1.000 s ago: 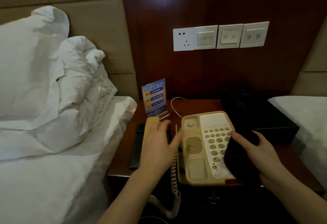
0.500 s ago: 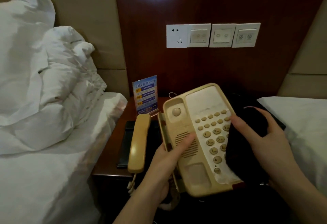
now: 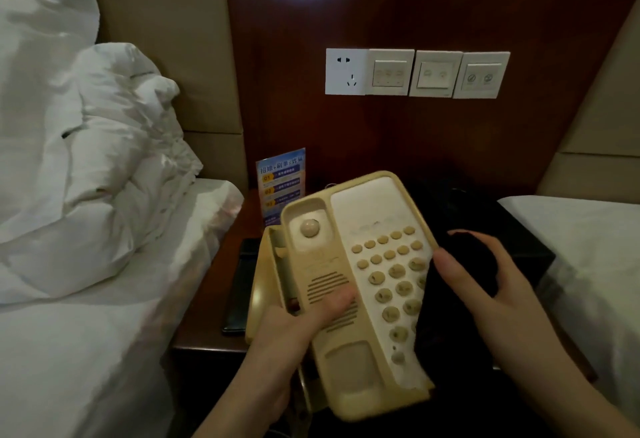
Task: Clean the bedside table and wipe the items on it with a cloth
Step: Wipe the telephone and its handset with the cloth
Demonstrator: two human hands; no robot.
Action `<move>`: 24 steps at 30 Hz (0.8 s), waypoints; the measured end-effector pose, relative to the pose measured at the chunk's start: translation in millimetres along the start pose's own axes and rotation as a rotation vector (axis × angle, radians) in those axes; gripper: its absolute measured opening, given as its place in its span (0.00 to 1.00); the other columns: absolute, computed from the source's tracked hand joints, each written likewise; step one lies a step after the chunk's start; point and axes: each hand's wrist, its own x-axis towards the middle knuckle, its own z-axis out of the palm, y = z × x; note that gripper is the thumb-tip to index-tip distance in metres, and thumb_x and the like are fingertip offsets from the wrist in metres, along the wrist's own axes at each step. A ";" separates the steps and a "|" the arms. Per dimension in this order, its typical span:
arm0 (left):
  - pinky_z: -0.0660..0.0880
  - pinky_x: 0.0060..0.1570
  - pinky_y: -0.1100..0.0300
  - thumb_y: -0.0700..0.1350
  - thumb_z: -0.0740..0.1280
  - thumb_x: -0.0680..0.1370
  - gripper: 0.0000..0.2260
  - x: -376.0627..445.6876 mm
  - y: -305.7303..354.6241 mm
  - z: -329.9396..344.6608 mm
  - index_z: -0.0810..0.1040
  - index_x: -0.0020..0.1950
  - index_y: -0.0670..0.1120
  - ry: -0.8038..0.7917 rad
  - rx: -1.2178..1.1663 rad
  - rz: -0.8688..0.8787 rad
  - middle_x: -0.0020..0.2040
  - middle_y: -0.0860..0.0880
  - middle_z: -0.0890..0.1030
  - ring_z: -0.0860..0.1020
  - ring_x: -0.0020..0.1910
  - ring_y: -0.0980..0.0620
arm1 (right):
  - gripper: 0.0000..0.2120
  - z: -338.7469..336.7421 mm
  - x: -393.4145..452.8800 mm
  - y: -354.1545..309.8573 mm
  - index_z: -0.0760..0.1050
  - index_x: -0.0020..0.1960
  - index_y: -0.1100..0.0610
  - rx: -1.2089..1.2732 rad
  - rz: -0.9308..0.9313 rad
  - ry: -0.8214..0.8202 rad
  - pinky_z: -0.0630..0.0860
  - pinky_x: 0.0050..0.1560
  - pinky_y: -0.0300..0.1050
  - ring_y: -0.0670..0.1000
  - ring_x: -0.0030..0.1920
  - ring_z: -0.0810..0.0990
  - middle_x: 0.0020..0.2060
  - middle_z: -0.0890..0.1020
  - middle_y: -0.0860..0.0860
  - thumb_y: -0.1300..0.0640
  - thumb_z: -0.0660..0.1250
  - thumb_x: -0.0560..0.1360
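A beige telephone base (image 3: 360, 285) is lifted and tilted above the dark wooden bedside table (image 3: 207, 333). My left hand (image 3: 298, 330) grips its left edge, thumb lying across the speaker grille. My right hand (image 3: 485, 285) holds a dark cloth (image 3: 460, 299) against the base's right edge, beside the keypad. The beige handset (image 3: 258, 295) lies off the cradle on the table, partly hidden behind the base.
A blue information card (image 3: 280, 184) stands at the table's back left. A black flat device (image 3: 240, 285) lies along the left edge. A dark box (image 3: 512, 226) sits behind the cloth. White bedding (image 3: 86, 178) is left, another bed (image 3: 581, 229) right, wall switches (image 3: 415, 72) above.
The telephone base was lifted off the table and tilted up toward me. My left hand left the handset and took the base's left edge; the right hand with the cloth stayed at the right edge.
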 end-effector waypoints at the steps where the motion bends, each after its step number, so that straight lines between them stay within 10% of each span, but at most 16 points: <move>1: 0.81 0.53 0.47 0.48 0.80 0.61 0.21 -1.8 1.0 -0.7 0.85 0.53 0.50 -0.034 0.039 -0.010 0.48 0.48 0.88 0.87 0.48 0.48 | 0.19 1.8 3.3 -1.0 0.74 0.54 0.36 0.017 0.005 0.009 0.76 0.43 0.38 0.37 0.46 0.81 0.48 0.82 0.40 0.35 0.68 0.64; 11: 0.80 0.55 0.43 0.52 0.78 0.63 0.27 9.4 5.4 -0.6 0.82 0.61 0.48 0.181 -0.307 0.022 0.52 0.46 0.87 0.86 0.51 0.44 | 0.15 -0.6 -6.4 -0.6 0.77 0.54 0.37 0.131 0.037 -0.159 0.81 0.43 0.41 0.44 0.48 0.85 0.48 0.84 0.41 0.42 0.70 0.66; 19: 0.76 0.63 0.42 0.49 0.79 0.62 0.28 3.8 -12.3 20.0 0.81 0.62 0.50 0.087 -0.323 -0.003 0.55 0.47 0.86 0.84 0.57 0.44 | 0.08 18.1 1.3 3.1 0.70 0.51 0.32 0.239 0.103 0.169 0.77 0.43 0.36 0.37 0.48 0.81 0.50 0.79 0.39 0.37 0.63 0.72; 24: 0.78 0.61 0.45 0.48 0.77 0.65 0.24 2.0 -19.3 32.4 0.81 0.62 0.52 0.152 -0.370 0.053 0.55 0.51 0.87 0.85 0.55 0.48 | 0.35 34.0 -8.6 14.7 0.62 0.72 0.36 0.339 0.195 0.214 0.75 0.59 0.51 0.47 0.61 0.75 0.59 0.76 0.39 0.29 0.64 0.67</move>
